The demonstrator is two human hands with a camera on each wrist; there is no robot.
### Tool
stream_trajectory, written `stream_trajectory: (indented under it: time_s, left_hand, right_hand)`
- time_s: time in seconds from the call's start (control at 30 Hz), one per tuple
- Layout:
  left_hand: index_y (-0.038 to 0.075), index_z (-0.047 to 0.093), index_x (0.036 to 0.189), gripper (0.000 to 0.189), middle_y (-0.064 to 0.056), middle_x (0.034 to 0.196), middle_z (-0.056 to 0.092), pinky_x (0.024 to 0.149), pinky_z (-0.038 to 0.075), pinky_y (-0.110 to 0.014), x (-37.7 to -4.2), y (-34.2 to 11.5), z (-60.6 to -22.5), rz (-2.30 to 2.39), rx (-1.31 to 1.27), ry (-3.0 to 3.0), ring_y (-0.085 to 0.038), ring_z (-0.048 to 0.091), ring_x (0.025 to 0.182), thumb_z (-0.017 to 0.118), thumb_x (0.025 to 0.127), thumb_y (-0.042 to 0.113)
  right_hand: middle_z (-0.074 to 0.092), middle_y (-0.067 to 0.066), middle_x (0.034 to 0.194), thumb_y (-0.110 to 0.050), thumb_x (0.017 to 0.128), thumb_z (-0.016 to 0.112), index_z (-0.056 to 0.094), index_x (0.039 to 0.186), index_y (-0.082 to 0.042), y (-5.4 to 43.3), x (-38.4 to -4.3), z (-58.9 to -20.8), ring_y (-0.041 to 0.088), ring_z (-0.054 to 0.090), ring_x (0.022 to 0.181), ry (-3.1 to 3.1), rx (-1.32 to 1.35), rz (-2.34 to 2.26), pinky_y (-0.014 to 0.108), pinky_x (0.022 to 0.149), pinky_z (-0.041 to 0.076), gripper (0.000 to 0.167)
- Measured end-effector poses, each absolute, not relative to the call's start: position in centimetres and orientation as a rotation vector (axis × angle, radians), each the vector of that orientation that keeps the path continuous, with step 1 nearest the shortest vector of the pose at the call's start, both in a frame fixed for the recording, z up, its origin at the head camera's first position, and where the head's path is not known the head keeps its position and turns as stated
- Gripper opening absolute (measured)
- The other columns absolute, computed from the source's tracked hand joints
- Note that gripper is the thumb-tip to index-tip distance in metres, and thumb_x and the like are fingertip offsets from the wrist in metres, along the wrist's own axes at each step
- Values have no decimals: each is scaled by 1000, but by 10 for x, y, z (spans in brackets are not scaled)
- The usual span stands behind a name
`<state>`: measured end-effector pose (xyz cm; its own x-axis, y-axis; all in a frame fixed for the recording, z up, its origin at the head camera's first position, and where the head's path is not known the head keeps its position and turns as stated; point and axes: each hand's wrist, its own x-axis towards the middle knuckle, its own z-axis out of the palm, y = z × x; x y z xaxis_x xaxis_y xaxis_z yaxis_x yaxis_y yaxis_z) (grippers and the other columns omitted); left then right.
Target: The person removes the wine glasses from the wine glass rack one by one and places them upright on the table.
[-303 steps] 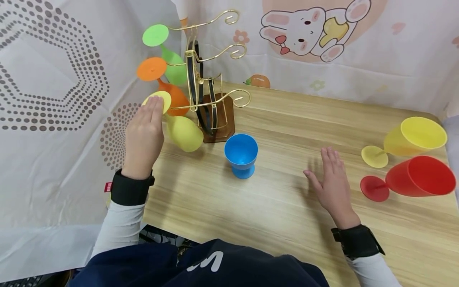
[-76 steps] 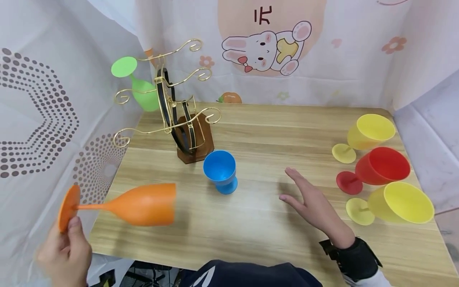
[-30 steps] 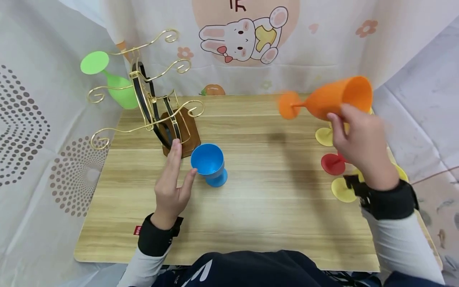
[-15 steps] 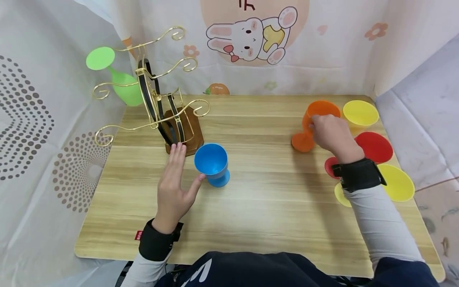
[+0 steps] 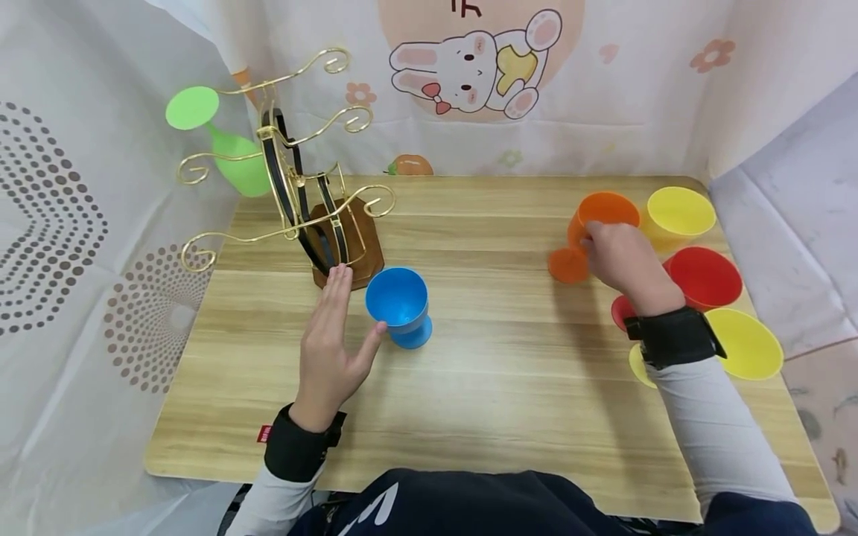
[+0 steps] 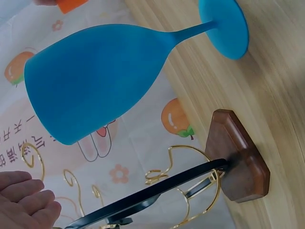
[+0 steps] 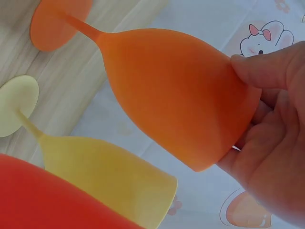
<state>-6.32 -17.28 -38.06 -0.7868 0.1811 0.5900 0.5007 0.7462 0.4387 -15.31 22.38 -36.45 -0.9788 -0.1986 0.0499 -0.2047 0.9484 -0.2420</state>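
Observation:
My right hand [image 5: 626,260] grips an orange goblet [image 5: 605,208] near its rim at the back right of the table. In the right wrist view the thumb presses on the outside of the orange bowl [image 7: 176,90], with the fingers behind it. The goblet is upright, its foot [image 5: 568,266] at table height. My left hand [image 5: 331,350] is held out with straight fingers, its thumb close to a blue goblet [image 5: 398,298] that stands upright. A green goblet [image 5: 241,164] hangs upside down on the gold wire rack [image 5: 295,179] at the left.
Beside the orange goblet stand a yellow goblet [image 5: 680,212], a red goblet [image 5: 705,277] and another yellow goblet [image 5: 745,344], partly behind the right forearm. The rack's brown wooden base [image 5: 362,253] sits just beyond my left fingertips. A printed curtain [image 5: 570,141] borders the table [image 5: 469,417] at the back.
The orange goblet has left the rack, passed from left hand to right, and come down upright beside the other goblets. A yellow goblet also moved from rack to right side. The left hand now hovers by the blue goblet.

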Motion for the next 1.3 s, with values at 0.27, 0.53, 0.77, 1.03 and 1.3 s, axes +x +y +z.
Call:
stream_trajectory:
  time_s: [0.27,0.53,0.77,1.03,1.3]
  left_hand:
    - [-2,40,144,73,-21,148,44,122,26,-31,-61,-181,-356,-782,-527,-2374,-30,38,143,45,97,53]
    - [-3,49,137,75,-22,142,50,119,33,-37,-91,-208,-277,-671,-472,-2139,-32,46,137,52,91,56]
    - [8,40,146,69,-12,151,41,121,27,-42,-138,-274,-209,-461,-63,-2324,-30,39,142,52,91,48]
    - [-5,20,149,75,-36,149,28,106,24,-70,-219,-330,-174,-215,46,-2914,-61,31,127,38,97,46]
    - [-10,-2,149,91,-42,149,12,104,23,-73,-304,-339,-194,-31,-202,-3336,-65,21,129,33,97,56]
  right_hand:
    - [60,33,105,-9,86,69,52,119,11,206,-134,-357,47,55,95,-2750,283,559,57,83,48,43]
    - [60,27,122,-16,78,79,53,125,8,189,-92,-369,41,56,112,-2691,453,667,56,98,47,58]
    - [57,26,132,-24,83,75,54,127,4,177,-72,-398,41,53,121,-2835,464,756,58,102,44,56]
    - [57,23,134,-28,84,74,56,127,1,170,-60,-410,40,52,125,-2921,443,842,55,106,43,55]
    - [55,21,137,-29,85,73,55,129,1,174,-58,-405,38,52,127,-2936,396,875,54,106,43,56]
